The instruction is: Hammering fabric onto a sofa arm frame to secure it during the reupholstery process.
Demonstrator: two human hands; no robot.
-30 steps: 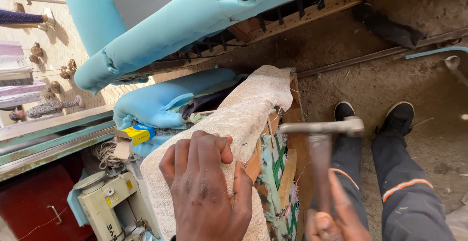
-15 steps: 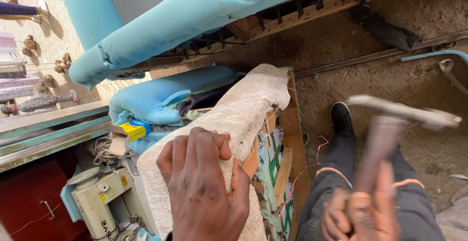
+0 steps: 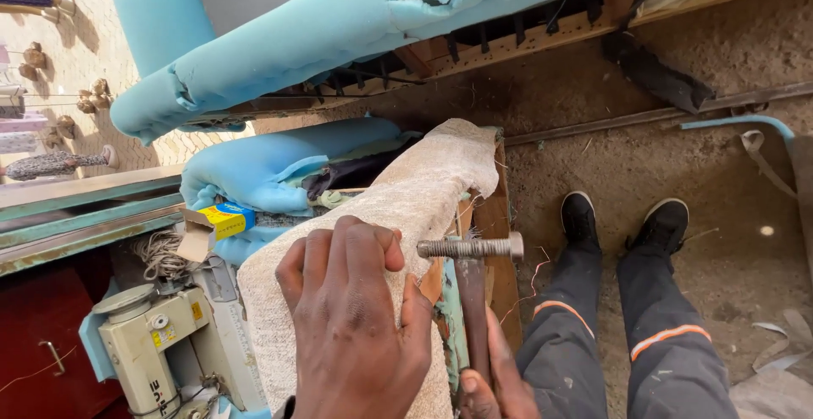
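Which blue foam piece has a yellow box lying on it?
The lower foam roll, beside the beige fabric. The yellow box sits on its near edge; the big foam above has none.

Beige fabric (image 3: 398,216), light-blue foam (image 3: 339,29), black trousers (image 3: 660,334) with orange stripes.
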